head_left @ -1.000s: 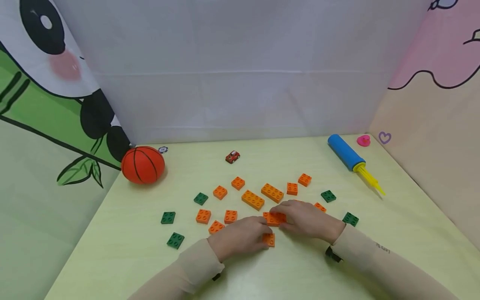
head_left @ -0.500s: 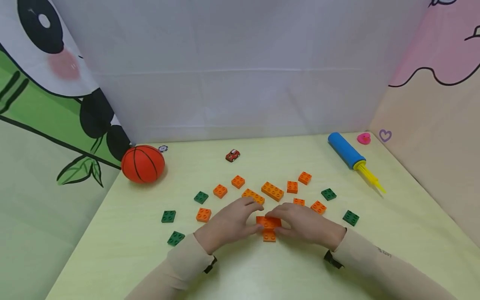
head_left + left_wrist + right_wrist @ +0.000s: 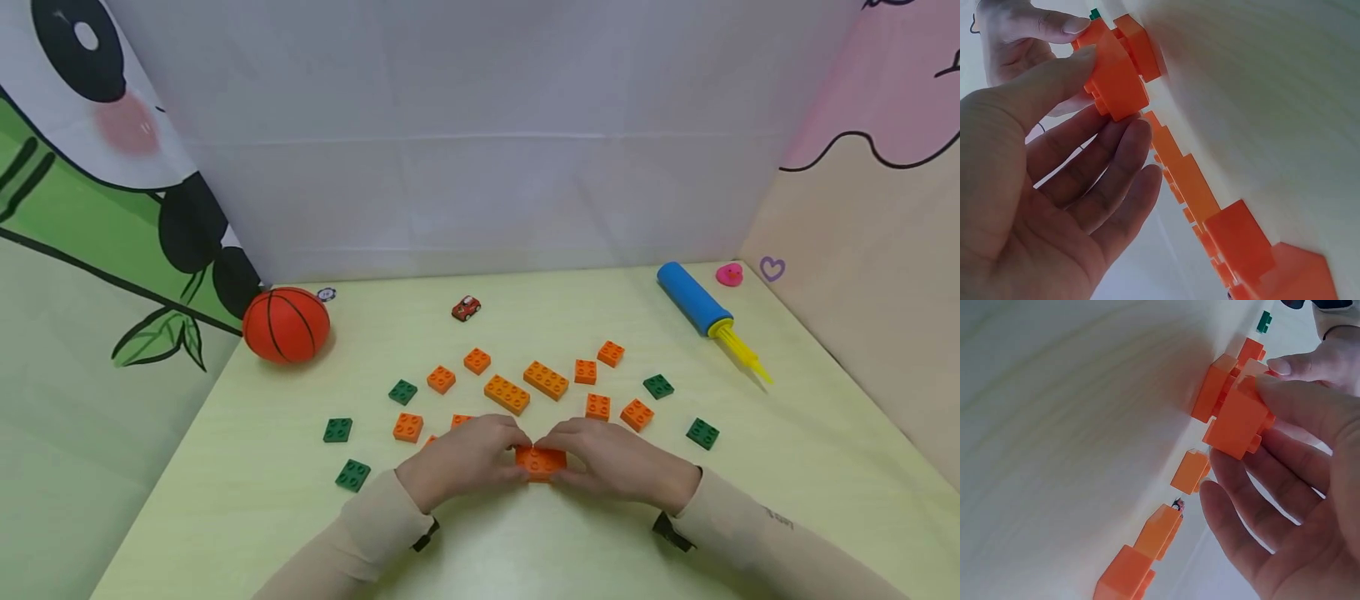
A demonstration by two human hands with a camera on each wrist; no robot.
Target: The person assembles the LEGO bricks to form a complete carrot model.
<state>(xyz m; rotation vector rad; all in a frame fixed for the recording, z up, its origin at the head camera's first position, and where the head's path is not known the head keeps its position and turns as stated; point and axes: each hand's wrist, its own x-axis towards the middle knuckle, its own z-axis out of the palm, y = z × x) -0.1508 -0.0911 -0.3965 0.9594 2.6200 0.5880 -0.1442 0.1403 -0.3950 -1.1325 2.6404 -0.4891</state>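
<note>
head view | both hands (image 3: 540,458) pinch orange brick (image 3: 542,461) | underside hidden

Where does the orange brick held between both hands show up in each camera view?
Head: orange brick low centre, between the left hand and right hand.
Left wrist: orange brick upper left, at the fingertips.
Right wrist: orange brick upper right, under the thumb.
Shared landmark: the row of loose orange bricks on the table beside it.

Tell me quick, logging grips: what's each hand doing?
Left hand: pinching the orange brick.
Right hand: pinching the same brick.
</note>
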